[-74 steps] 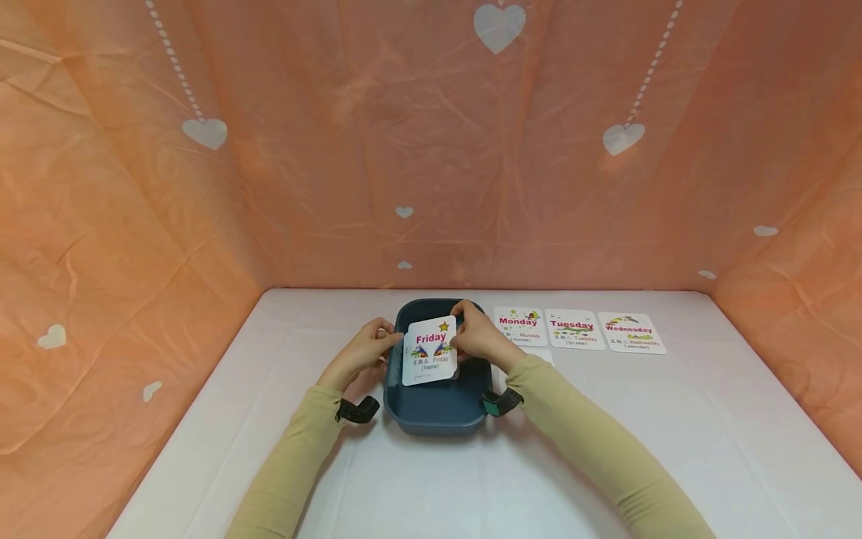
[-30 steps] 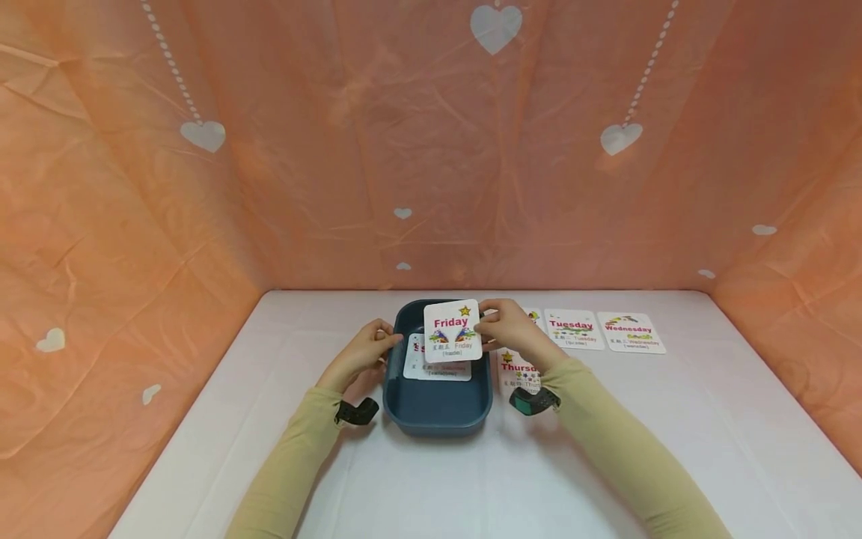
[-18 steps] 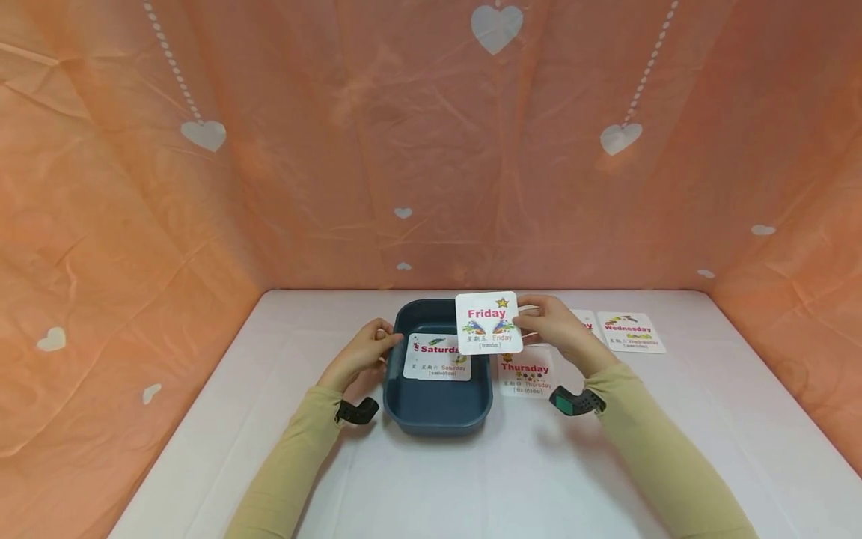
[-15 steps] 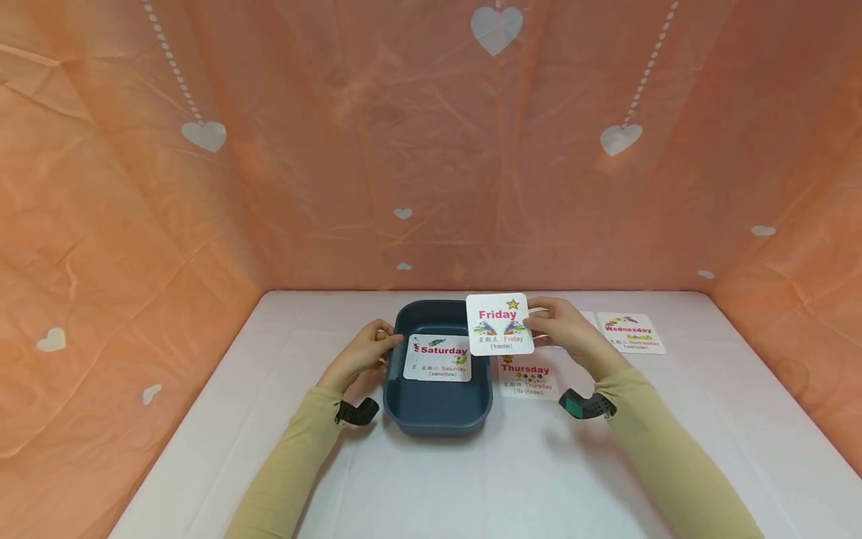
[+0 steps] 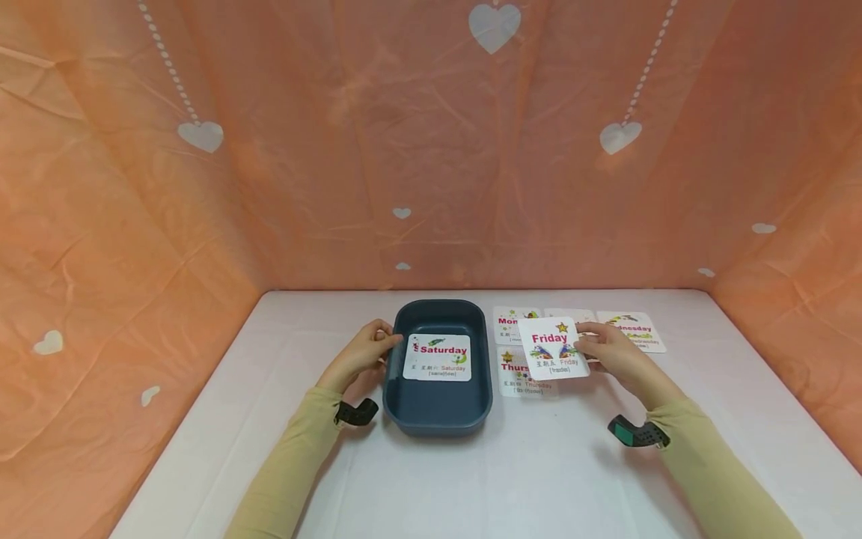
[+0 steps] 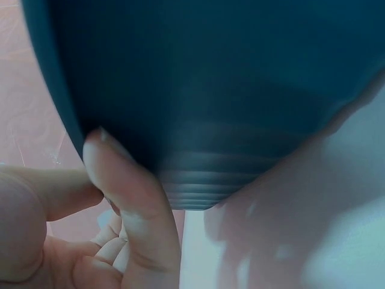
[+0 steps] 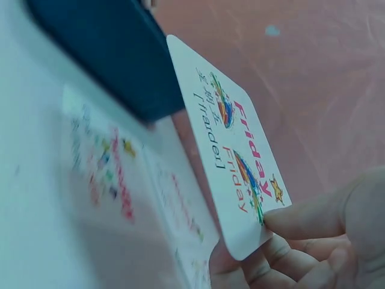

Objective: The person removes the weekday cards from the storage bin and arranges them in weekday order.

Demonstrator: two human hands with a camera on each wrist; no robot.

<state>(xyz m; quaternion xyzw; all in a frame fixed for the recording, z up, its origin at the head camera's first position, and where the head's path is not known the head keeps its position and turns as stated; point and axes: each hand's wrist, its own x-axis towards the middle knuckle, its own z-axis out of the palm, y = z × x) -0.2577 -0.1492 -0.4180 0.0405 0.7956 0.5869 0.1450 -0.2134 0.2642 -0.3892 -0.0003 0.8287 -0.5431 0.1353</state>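
My right hand (image 5: 613,353) pinches the "Friday" card (image 5: 554,349) by its right edge, thumb on the printed face and fingers behind, as the right wrist view shows. The card is held above the table, overlapping the "Thursday" card (image 5: 517,385) and "Monday" card (image 5: 506,313) in the head view. With thumb and fingers, my left hand (image 5: 364,348) grips the left rim of a dark blue tray (image 5: 438,410); the thumb (image 6: 135,198) lies against the tray's wall. Inside the tray lies the "Saturday" card (image 5: 438,358), covering another card whose left edge peeks out.
The "Tuesday" card (image 5: 569,313), mostly hidden, and the "Wednesday" card (image 5: 640,337) lie in the back row right of the tray. A white cloth (image 5: 512,479) covers the table. Orange sheets with white hearts (image 5: 431,187) enclose its back and sides.
My right hand has lifted the "Friday" card out of the tray and carried it right, then lower over the laid cards, uncovering "Saturday". My left hand stays at the tray's rim.
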